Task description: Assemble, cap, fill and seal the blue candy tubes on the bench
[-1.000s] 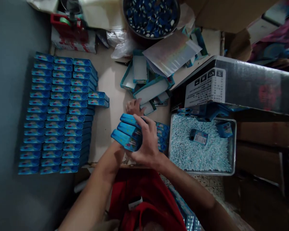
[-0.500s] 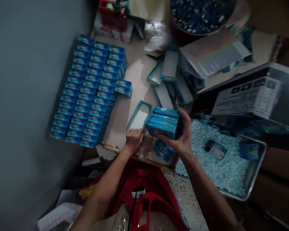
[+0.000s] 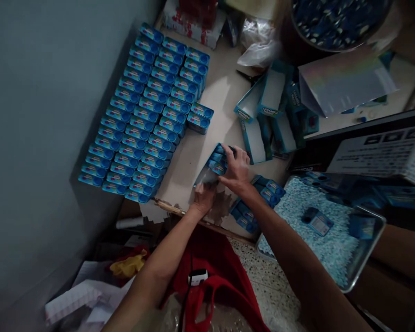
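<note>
My right hand (image 3: 238, 169) is closed around a group of small blue packs (image 3: 217, 159), which now sit inside the far part of an open-topped blue box (image 3: 198, 180). The near end of that box is in my left hand (image 3: 204, 197), fingers curled against it. White inner floor shows between the two hands. More blue packs (image 3: 245, 214) lie by the table's front edge, just below my right wrist. Beyond my right hand are several similar blue boxes (image 3: 256, 140) with white insides.
Stacked blue packs (image 3: 141, 115) stand in rows along the wall at left. A metal tray (image 3: 365, 259) of pale blue pellets sits at right, below a black-and-white carton (image 3: 373, 152). A large dark pot (image 3: 290, 37) of blue pieces and a shiny sheet (image 3: 342, 76) lie behind.
My right hand has moved left, lowering the blue packs from beside the box into it. My left hand stays at the box's near end. The camera view has shifted.
</note>
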Available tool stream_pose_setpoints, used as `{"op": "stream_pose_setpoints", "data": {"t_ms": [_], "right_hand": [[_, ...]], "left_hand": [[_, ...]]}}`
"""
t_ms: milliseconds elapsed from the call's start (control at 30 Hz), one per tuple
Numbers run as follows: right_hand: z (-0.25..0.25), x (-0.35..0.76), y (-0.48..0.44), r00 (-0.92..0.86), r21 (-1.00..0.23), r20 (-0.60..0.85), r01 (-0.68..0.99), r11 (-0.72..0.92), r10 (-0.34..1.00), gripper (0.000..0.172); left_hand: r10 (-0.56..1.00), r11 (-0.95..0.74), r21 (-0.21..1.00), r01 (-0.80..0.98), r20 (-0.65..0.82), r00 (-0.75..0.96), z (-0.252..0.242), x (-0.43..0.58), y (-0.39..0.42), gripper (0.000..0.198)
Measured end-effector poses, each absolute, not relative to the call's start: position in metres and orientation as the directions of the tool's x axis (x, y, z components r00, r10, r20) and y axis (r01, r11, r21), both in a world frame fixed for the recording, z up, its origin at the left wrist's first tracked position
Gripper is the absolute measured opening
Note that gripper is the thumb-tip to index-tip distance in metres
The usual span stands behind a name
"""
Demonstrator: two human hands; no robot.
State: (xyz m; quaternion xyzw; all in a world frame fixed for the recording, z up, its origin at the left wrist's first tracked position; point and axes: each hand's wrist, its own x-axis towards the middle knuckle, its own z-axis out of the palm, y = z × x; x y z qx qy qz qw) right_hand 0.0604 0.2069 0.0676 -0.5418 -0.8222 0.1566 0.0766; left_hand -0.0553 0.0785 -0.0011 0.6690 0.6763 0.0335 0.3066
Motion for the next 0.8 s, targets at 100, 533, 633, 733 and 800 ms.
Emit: {"op": "stream_pose_setpoints", "data": {"t_ms": [100, 533, 633, 733, 800], "right_hand": [[0.064, 0.045, 0.218, -0.385, -0.277, -0.102, 0.897, 0.346, 0.917, 0.098], [0.078, 0.062, 0.257, -0.375, -0.507, -0.023, 0.803, 0.313, 0.927, 0.081], [0.074, 0.034, 0.295, -0.459, -0.528, 0.078, 0.734, 0.427, 0.885, 0.08], [0.056, -0.017, 0.336, -0.535, -0.473, 0.064, 0.727, 0.497, 0.843, 0.104], [0.043, -0.044, 0.357, -0.531, -0.433, 0.007, 0.762, 0.481, 0.847, 0.107]], "left_hand": [[0.922, 0.069, 0.463, 0.884, -0.368, 0.12, -0.005, -0.057, 0.077, 0.033], [0.905, 0.057, 0.466, 0.883, -0.398, 0.152, 0.02, -0.024, 0.075, 0.038], [0.903, 0.04, 0.497, 0.867, -0.389, 0.181, 0.021, -0.023, 0.07, 0.042], [0.945, -0.029, 0.565, 0.824, -0.253, 0.207, 0.022, -0.038, 0.061, 0.039], [0.986, -0.046, 0.589, 0.807, -0.101, 0.13, 0.024, -0.057, 0.052, 0.035]]}}
